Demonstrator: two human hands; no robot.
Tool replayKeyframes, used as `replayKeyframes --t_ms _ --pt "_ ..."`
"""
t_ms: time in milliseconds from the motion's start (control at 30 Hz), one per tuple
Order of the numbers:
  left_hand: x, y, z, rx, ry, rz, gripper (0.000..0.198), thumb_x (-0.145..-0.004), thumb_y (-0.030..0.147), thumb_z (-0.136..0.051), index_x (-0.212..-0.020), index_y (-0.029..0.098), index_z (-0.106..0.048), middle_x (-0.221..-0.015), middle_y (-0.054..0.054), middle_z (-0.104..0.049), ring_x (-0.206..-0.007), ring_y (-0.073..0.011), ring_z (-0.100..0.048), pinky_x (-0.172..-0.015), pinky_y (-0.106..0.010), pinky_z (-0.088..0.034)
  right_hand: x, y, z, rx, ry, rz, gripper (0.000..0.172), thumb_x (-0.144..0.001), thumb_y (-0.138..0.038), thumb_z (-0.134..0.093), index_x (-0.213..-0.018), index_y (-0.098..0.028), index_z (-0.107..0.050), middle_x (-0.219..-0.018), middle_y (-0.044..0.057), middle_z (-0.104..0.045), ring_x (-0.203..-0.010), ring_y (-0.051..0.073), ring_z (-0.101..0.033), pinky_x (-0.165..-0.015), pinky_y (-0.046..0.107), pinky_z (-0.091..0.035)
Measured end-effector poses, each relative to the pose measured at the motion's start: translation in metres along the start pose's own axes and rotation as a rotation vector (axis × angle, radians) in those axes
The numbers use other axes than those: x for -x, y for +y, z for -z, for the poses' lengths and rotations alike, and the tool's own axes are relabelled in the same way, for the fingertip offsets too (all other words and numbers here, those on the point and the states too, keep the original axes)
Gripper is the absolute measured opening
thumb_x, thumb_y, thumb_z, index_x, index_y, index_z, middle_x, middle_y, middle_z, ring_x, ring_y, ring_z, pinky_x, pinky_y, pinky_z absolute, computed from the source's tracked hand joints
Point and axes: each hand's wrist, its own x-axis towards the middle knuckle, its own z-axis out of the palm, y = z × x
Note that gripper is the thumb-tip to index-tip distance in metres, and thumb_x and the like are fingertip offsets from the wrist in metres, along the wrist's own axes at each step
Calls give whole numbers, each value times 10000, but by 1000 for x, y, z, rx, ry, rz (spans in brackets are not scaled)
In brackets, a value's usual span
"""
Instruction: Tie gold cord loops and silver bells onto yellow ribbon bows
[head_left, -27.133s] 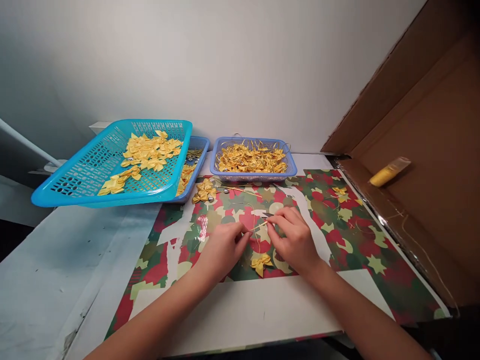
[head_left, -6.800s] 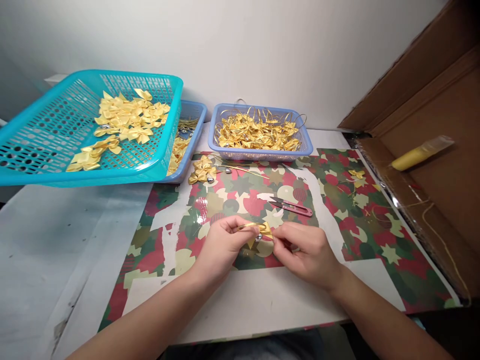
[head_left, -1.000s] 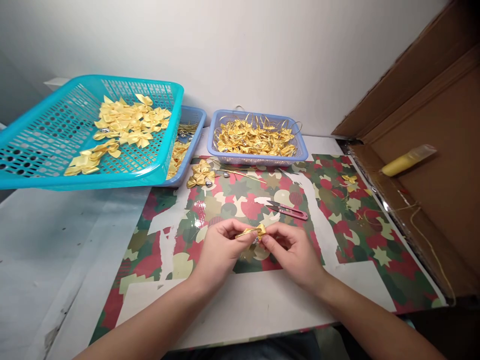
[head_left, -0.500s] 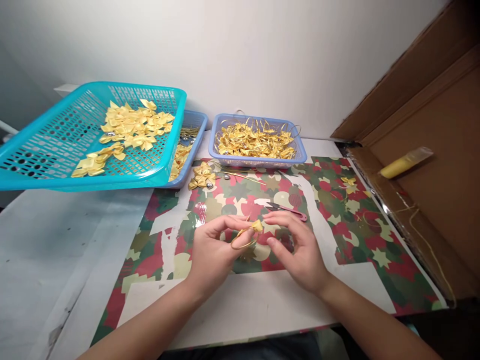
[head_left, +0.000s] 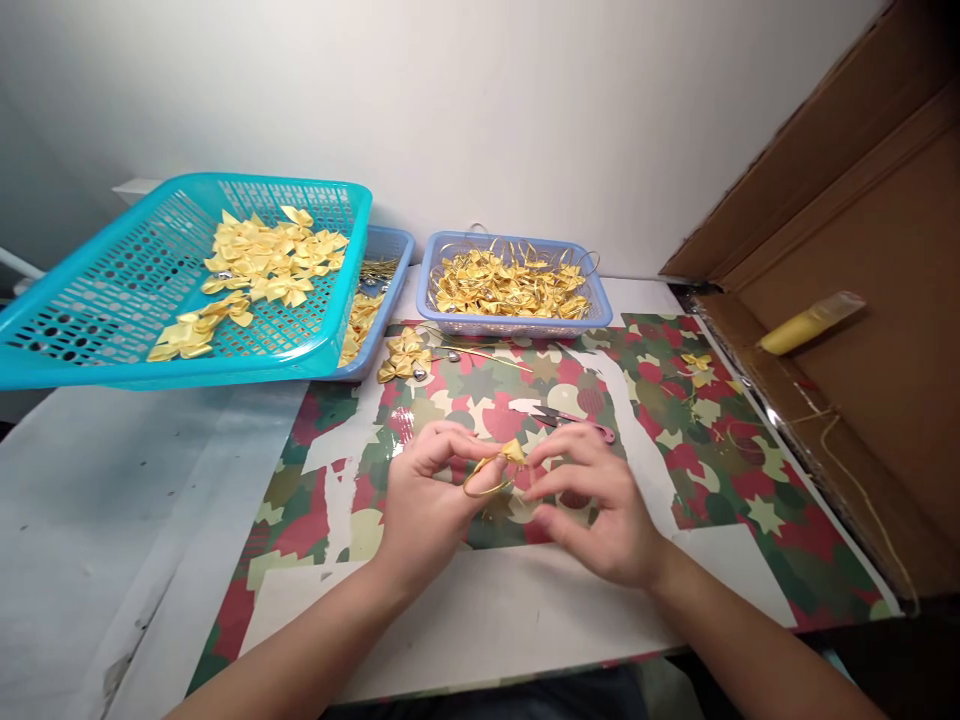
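Note:
Between the thumb and forefinger of my left hand is a small yellow ribbon bow, with a loop of gold cord hanging below it. My right hand is just to the right of the bow, its fingers apart and curved, holding nothing that I can see. Beyond my right fingers lies a pair of small pink-handled thread snips. A little pile of yellow bows with silver bells rests farther back, beside some gold cord pieces.
A turquoise basket with loose yellow bows overlaps a blue basket at left. Another blue basket at the back holds corded bows. Cardboard stands at right with a yellow tube. Yellow scraps lie on the patterned sheet.
My right hand's fingers have spread and drawn slightly away from the bow. My left hand keeps its pinch on the bow in nearly the same place. The view has tilted slightly.

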Motion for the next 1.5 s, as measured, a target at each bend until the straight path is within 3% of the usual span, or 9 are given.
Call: replayKeyframes --t_ms 67,133,267,400,633,867,1233,1367,1500 --pt "1 -1 0 -50 -10 -64 75 -693 256 -739 -631 229 -706 -725 -46 -716 -829 -215 -594 -717 -317 -468 -1 0 6 111 183 50 142 -784 -129 -592 -771 -235 -686 -866 51 -648 -885 222 -559 -818 424 -465" --pt "3 -1 0 -134 -25 -171 82 -695 234 -730 -623 244 -692 -699 -31 -732 -840 -232 -597 -779 -363 -443 -3 -1 8 147 272 59 164 -804 -125 -573 -819 -241 -687 -828 45 -627 -847 212 -557 -775 406 -465" --pt "7 -3 0 -307 -74 -373 84 -701 244 -726 -634 270 -683 -677 -2 -757 -811 -251 -629 -855 -418 -369 -5 -4 2 188 180 67 94 -797 -175 -655 -826 -251 -703 -803 34 -651 -819 209 -563 -751 397 -480" --pt "7 -6 -1 -369 -94 -426 83 -727 311 -725 -655 282 -693 -682 0 -765 -774 -250 -659 -820 -403 -366 -5 -6 -4 237 122 79 101 -765 -166 -683 -808 -254 -705 -811 30 -680 -822 215 -548 -759 406 -477" --pt "7 -6 -1 -339 -96 -503 92 -748 219 -730 -688 267 -679 -728 27 -776 -783 -229 -686 -785 -370 -356 -3 -5 -7 366 168 136 167 -754 -100 -666 -796 -261 -683 -789 15 -698 -806 216 -546 -736 403 -443" --pt "6 -7 -1 -314 -133 -457 110 -758 221 -743 -695 252 -659 -733 33 -769 -770 -206 -690 -776 -355 -365 -2 -3 -12 457 201 232 240 -752 -53 -652 -826 -280 -681 -779 -7 -714 -764 200 -550 -743 407 -414" --pt "2 -13 -2 -284 -145 -430 106 -751 192 -746 -695 216 -659 -720 47 -758 -700 -159 -695 -715 -325 -365 -1 4 -20 184 134 23 138 -862 -100 -554 -821 -221 -607 -848 29 -637 -833 194 -545 -775 379 -433" --pt "0 -16 -4 -257 -148 -286 67 -722 188 -747 -691 216 -694 -718 21 -764 -672 -173 -680 -717 -328 -412 1 5 -20 157 147 60 151 -913 -98 -487 -855 -220 -553 -911 45 -610 -878 195 -528 -801 385 -429" --pt "-2 -15 -4 -185 -195 -76 33 -725 229 -729 -699 208 -726 -699 -18 -760 -662 -194 -670 -643 -307 -482 3 2 -16 -177 167 18 140 -973 -131 -423 -918 -238 -495 -985 36 -653 -811 153 -581 -709 329 -471"
